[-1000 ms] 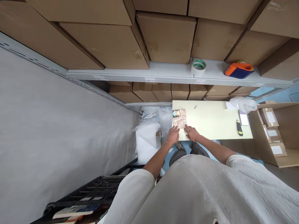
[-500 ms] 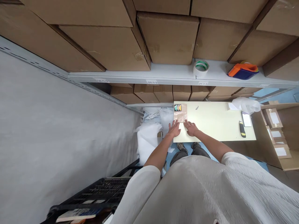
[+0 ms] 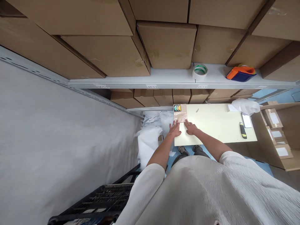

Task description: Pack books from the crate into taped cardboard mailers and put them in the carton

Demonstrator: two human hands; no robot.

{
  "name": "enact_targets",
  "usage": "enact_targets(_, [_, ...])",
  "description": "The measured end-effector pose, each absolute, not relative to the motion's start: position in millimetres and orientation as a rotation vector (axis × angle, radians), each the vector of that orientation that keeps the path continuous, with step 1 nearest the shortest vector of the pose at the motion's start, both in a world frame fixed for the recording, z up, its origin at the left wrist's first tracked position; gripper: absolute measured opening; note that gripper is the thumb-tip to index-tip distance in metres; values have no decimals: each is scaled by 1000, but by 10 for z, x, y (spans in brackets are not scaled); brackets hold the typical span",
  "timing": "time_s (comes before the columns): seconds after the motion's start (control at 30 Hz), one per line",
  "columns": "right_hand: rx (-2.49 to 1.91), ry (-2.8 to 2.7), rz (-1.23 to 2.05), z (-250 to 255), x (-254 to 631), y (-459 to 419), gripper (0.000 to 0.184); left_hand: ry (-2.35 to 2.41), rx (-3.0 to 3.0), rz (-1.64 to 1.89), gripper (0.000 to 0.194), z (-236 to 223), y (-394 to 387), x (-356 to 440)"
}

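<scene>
Upper shelf point(image 3: 168, 73): cardboard boxes point(image 3: 166, 47) stacked behind a tape roll point(image 3: 198, 76) and an orange-and-blue tape dispenser point(image 3: 241, 74). Table point(image 3: 215, 125), right end — black-and-yellow utility knife point(image 3: 243, 130) next to a phone point(image 3: 246, 120), crumpled clear wrap point(image 3: 247, 106) near the back edge. Right of that — open carton point(image 3: 289, 120) with small labelled boxes point(image 3: 272, 118) inside. Lower left: white packing sheets point(image 3: 148, 143), black plastic crate point(image 3: 93, 203).

Pale short-sleeved shirt point(image 3: 187, 187), dark trousers point(image 3: 200, 152)
</scene>
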State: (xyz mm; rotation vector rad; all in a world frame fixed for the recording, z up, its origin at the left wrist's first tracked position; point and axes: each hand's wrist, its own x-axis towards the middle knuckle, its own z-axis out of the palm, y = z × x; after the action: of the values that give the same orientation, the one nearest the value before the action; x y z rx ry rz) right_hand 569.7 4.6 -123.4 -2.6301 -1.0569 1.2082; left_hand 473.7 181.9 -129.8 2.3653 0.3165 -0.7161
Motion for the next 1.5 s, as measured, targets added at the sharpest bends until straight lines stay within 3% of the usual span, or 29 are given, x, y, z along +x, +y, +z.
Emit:
enact_targets(0.33, [-2596,-891,841,-767,5795,-891,70,296,2388,-404,84,-981,1582,4614])
enact_targets(0.73, [-2481,-595,161,70,6804,-2140,57,261,2336,-158,78,-549,940,4752])
enact_targets(1.13, [-2355,-857,-213,999,7873,-2578,57,326,2242,21,61,-393,-109,5177])
enact_targets(1.33, [-2423,-1086,-331,1429,8745,-2234,65,420,2218,101,57,-387,-590,5185])
enact_targets(1.5, [-2579,-1119,-330,1508,9046,-1940,59,516,2158,210,52,-469,-806,5026])
